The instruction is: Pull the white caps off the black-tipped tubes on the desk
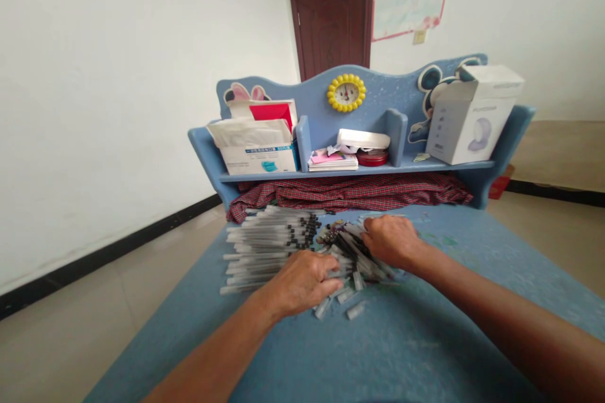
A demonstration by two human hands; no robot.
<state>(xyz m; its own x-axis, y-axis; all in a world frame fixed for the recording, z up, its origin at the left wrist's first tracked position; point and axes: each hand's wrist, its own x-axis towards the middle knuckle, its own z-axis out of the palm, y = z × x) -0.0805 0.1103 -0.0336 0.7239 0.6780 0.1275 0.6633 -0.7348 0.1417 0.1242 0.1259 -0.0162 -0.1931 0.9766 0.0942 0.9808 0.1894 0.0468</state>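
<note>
A neat stack of clear pens (267, 239) with black tips lies on the blue desk (425, 340), left of centre. Beside it on the right is a loose heap of pens and caps (347, 249). My left hand (302, 280) rests knuckles up on the near edge of that heap, fingers curled onto pens. My right hand (390, 240) lies on the heap's right side, fingers bent down into it. A few clear caps (354, 310) lie loose just in front of the left hand.
A red checked cloth (350, 192) lies under the desk's shelf (359, 170). On the shelf are a box of masks (258, 148), notebooks (333, 160), a red tin (372, 157) and a white carton (472, 116). A yellow clock (346, 92) hangs on the backboard. Behind it is a door (333, 12).
</note>
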